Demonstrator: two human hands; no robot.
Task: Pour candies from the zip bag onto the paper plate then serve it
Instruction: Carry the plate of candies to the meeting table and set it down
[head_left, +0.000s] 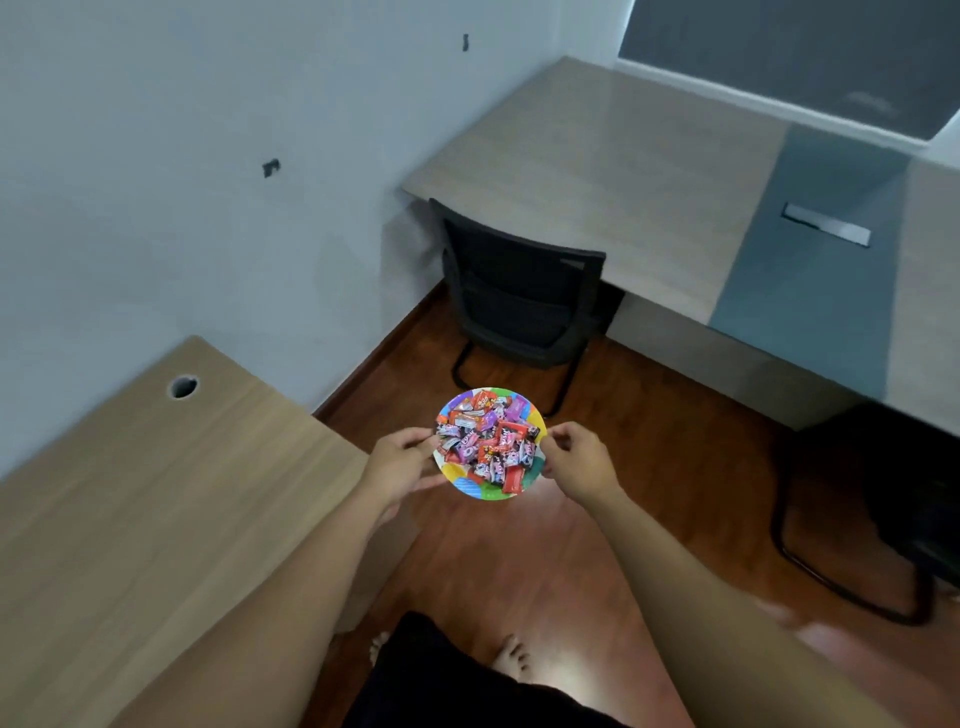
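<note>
1. Your left hand and right hand pinch opposite rims of the paper plate, candies piled on, over the floor.
2. The long desk lies ahead-right; keep level, I'd say.

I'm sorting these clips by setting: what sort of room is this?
Probably a small office. A long desk with a cable slot runs along the far side, a black office chair is tucked under it, and a second desk has a cable hole.
</note>
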